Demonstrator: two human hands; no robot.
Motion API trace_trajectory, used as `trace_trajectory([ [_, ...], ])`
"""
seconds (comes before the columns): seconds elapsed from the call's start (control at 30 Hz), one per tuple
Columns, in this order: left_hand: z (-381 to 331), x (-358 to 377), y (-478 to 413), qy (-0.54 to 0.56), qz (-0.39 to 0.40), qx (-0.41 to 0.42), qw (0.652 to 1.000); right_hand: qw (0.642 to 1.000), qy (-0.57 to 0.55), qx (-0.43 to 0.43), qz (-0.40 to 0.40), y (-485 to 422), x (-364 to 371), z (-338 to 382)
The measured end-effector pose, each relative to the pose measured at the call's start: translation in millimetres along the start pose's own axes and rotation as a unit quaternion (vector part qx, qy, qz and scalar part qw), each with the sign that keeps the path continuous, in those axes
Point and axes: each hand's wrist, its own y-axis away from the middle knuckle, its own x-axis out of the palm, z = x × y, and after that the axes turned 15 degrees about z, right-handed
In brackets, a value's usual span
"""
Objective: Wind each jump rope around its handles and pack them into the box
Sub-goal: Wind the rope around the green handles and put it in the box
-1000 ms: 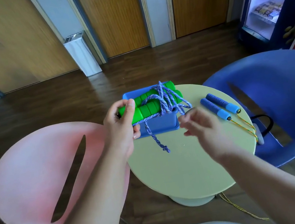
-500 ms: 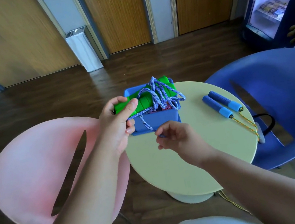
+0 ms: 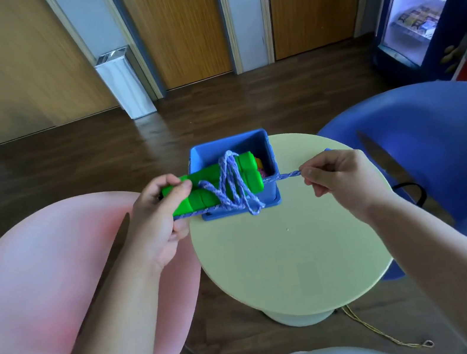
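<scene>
left hand [image 3: 157, 221] fingers curled round left ends of paired green plastic handles [image 3: 204, 177] | long axis lower-left to upper-right, over blue plastic box [image 3: 248, 143], frame centre | right hand [image 3: 338, 177] pinches purple braided rope [image 3: 283, 176], taut rightward

left hand [image 3: 155, 218]: gripped paired green plastic handles [image 3: 221, 185] over blue plastic box [image 3: 264, 146]
right hand [image 3: 341, 176]: pinched taut purple braided rope [image 3: 283, 176]

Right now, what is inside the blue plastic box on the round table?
Inside the blue plastic box, only a pink and yellow sliver shows; the rope-wound green handles held over it hide the rest.
</scene>
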Motion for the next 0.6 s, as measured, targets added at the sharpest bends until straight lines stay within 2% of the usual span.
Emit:
trace_trajectory([
  [0.2, 8.8, -0.2, 7.8, -0.057, -0.014, 0.005, 0.998, 0.997, 0.067, -0.022, -0.034, 10.5, -19.4, 9.5],
  [0.37, 18.9, 3.0, 9.5, -0.13, -0.068, 0.038, 0.989, 0.988, 0.136, -0.073, 0.011, 27.6, -14.2, 24.7],
  [0.6, 32.3, 7.4, 10.7, -0.251, -0.09, 0.074, 0.961, 0.975, 0.185, -0.11, 0.048, 32.4, 7.9, 45.9],
])
